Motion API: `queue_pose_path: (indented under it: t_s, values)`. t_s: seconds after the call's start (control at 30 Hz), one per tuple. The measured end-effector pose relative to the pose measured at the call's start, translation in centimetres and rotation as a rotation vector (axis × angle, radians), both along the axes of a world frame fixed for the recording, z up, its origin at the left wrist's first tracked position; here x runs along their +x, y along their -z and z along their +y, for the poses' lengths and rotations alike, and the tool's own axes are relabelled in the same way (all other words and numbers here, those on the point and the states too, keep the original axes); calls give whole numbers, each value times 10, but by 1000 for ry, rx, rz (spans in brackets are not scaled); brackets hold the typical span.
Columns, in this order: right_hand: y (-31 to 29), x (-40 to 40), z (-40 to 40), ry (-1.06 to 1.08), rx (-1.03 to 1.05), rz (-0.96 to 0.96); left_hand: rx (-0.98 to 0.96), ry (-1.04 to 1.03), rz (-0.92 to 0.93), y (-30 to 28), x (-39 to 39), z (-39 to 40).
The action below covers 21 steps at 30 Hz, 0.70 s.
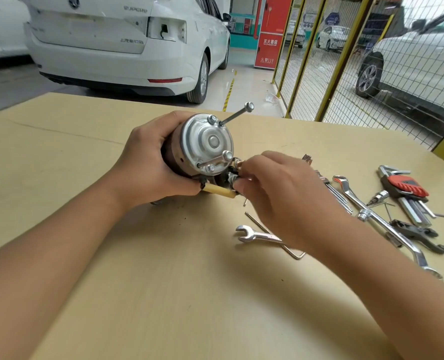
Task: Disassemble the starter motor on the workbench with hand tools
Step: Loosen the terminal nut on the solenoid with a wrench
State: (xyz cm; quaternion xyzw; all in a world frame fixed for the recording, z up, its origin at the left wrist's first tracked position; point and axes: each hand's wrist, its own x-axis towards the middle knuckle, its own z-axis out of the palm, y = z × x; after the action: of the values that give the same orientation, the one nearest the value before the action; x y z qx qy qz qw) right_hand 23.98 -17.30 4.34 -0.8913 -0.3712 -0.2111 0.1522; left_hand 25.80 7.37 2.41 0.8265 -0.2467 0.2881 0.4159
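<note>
The starter motor (202, 149) lies on the cardboard-covered workbench (85, 157), its silver end cap facing me. My left hand (148, 162) grips the motor body from the left. Two long through bolts stick out of the cap: one (237, 114) points up to the right, the other (215, 159) lies across the lower cap. My right hand (275, 188) pinches a small nut or terminal stud (235, 179) at the motor's lower right, beside a yellow-sleeved lead (219, 190). What exactly the fingertips hold is partly hidden.
An open-end wrench (254, 235) and a bent hex key (275, 236) lie under my right forearm. Further right are a long wrench (376, 216), a red-holdered hex key set (407, 193), a socket bit (378, 197) and pliers (418, 232). Parked cars and a yellow mesh fence (345, 61) stand behind the bench.
</note>
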Motion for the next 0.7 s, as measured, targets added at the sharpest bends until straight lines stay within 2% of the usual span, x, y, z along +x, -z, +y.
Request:
queue_pose_path:
  t_s: [0.03, 0.13, 0.2, 0.3, 0.4, 0.5, 0.57, 0.7]
  values:
    - [-5, 1, -8, -15, -46, 84, 2, -1, -1, 0, 0, 1]
    - [-12, 4, -30, 9, -426, 350, 12, -10, 1, 1, 0, 2]
    - [-8, 7, -32, 32, -519, 488, 16, -18, 0, 1, 2, 2]
    - [-3, 9, -29, 21, -548, 491, 29, -22, -7, 2, 3, 4]
    - [1, 8, -33, 4, -574, 350, 33, -17, -6, 2, 3, 5]
    - [-2, 10, -37, -7, -492, 254, 33, -21, -8, 3, 3, 5]
    - [-8, 15, -42, -2, -366, 391, 33, -28, -12, 3, 4, 5]
    - [-20, 18, -54, -192, 105, 774, 25, -33, -2, 4, 4, 5]
